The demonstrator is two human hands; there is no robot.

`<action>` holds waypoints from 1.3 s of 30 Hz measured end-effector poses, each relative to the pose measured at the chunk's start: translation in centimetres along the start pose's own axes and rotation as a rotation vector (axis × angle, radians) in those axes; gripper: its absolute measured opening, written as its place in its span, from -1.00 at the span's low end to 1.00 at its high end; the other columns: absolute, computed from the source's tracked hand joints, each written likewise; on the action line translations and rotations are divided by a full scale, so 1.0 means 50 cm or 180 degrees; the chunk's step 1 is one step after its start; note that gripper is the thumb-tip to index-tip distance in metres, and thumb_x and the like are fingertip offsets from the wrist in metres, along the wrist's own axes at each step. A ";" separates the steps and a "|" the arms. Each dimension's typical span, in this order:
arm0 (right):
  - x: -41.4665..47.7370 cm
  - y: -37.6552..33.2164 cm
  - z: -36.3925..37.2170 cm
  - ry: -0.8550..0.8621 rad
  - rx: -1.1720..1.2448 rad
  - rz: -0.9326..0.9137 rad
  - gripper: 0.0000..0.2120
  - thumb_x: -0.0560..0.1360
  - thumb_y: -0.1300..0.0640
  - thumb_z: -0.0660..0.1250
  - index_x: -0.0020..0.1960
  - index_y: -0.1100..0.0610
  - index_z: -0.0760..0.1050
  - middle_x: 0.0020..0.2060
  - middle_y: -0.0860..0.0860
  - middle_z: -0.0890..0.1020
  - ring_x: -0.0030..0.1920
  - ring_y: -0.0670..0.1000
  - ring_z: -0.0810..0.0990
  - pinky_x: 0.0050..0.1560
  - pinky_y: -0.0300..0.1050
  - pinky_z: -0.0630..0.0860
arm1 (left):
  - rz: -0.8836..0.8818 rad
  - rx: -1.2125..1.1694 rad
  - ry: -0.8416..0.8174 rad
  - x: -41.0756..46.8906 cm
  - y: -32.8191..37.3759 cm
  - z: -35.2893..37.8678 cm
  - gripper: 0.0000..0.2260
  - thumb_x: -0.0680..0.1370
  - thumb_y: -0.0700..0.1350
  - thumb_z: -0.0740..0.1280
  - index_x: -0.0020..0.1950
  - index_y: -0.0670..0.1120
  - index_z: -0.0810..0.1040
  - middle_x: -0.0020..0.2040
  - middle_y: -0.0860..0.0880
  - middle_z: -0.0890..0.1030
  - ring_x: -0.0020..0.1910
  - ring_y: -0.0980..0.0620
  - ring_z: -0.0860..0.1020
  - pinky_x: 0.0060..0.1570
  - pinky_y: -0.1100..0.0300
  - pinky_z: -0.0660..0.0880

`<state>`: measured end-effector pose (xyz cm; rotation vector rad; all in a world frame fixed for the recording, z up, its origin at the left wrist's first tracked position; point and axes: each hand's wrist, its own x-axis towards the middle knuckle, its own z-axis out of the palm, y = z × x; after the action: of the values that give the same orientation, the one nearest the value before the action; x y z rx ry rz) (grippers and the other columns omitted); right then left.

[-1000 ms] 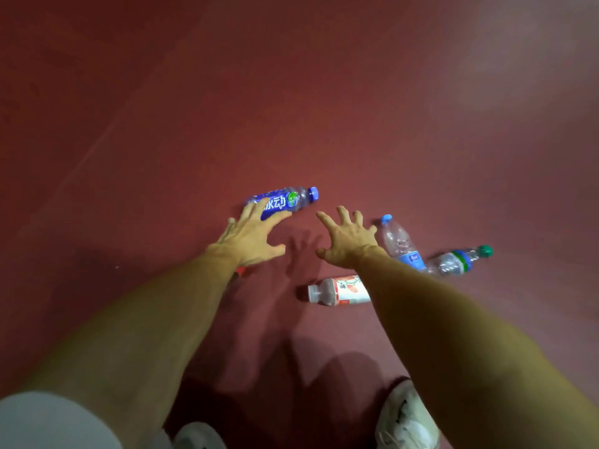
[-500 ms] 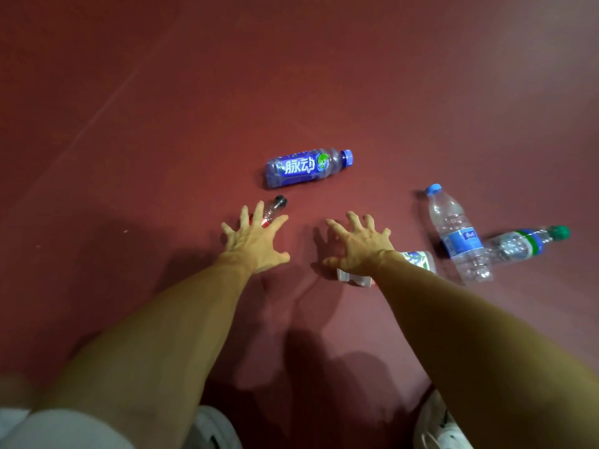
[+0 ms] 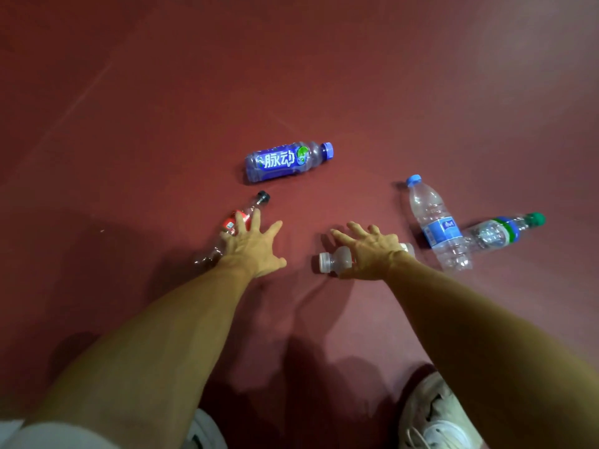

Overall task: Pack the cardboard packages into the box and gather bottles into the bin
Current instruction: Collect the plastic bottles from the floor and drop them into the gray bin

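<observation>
Under the wide-spread left hand [image 3: 251, 249] lies a red-labelled bottle [image 3: 230, 223], under the equally splayed right hand [image 3: 371, 252] a white-capped bottle [image 3: 335, 259], with a purple bottle [image 3: 285, 161] beyond both hands and a blue-capped bottle [image 3: 437, 228] and a green-capped bottle [image 3: 499, 233] touching each other just right of the right hand.

bottles 5: blue-label bottle [image 3: 285, 161], black-cap bottle [image 3: 256, 205], white-cap bottle [image 3: 335, 259], clear blue-cap bottle [image 3: 436, 222], green-cap bottle [image 3: 499, 233] | hands 2: left hand [image 3: 251, 247], right hand [image 3: 372, 251] | shoes 2: left shoe [image 3: 207, 431], right shoe [image 3: 434, 416]
</observation>
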<state>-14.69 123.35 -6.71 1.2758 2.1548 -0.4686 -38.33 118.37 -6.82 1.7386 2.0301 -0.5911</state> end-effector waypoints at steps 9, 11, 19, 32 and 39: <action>0.037 -0.117 -0.020 0.0429 0.0101 -0.0094 -0.38 0.62 -0.19 0.20 0.60 -0.13 0.06 0.56 0.05 0.15 0.38 0.25 0.40 0.23 0.04 0.43 | -0.0071 -0.0048 -0.0020 -0.015 -0.044 0.012 -0.14 0.48 0.26 0.35 0.60 0.25 -0.13 0.60 -0.07 -0.34 0.58 -0.26 -0.23 0.39 -0.42 0.06; 0.037 -0.126 -0.020 0.0407 0.0116 -0.0159 -0.36 0.59 -0.20 0.24 0.59 -0.13 0.08 0.55 0.06 0.16 0.38 0.24 0.38 0.21 0.05 0.44 | -0.0103 -0.0175 -0.0144 -0.016 -0.058 0.022 -0.14 0.49 0.22 0.37 0.60 0.24 -0.13 0.58 -0.04 -0.40 0.58 -0.27 -0.19 0.39 -0.34 0.17; 0.054 -0.126 -0.023 0.0632 0.0373 -0.0386 -0.45 0.60 0.04 0.28 0.54 -0.01 0.21 0.57 0.11 0.05 0.53 0.21 0.08 0.25 0.17 0.46 | -0.0058 -0.0401 0.0298 -0.015 -0.057 0.029 -0.18 0.51 -0.02 0.41 0.62 0.14 -0.03 0.61 -0.12 -0.21 0.48 -0.17 0.17 0.23 -0.07 0.43; 0.030 -0.095 0.005 0.0370 0.0306 -0.0201 -0.13 0.55 0.03 0.32 0.62 -0.12 -0.23 0.60 0.15 -0.18 0.56 0.29 0.06 0.30 0.15 0.42 | -0.0206 -0.0940 0.0097 -0.026 -0.008 0.036 -0.13 0.42 -0.28 0.29 0.62 0.14 -0.03 0.62 -0.15 -0.20 0.39 -0.28 0.33 0.30 -0.07 0.39; 0.032 -0.093 0.009 0.0492 0.0259 -0.0025 -0.18 0.56 -0.03 0.33 0.63 -0.04 -0.11 0.59 0.15 -0.14 0.48 0.31 0.18 0.21 0.15 0.47 | -0.0313 -0.1013 0.0149 -0.022 -0.020 0.039 -0.19 0.48 -0.06 0.42 0.58 0.25 0.04 0.64 -0.05 -0.13 0.33 -0.28 0.46 0.29 -0.04 0.41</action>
<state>-19.22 121.95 -8.09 1.3889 2.2897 -0.4791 -39.10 116.25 -7.74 1.4856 2.1160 -0.2393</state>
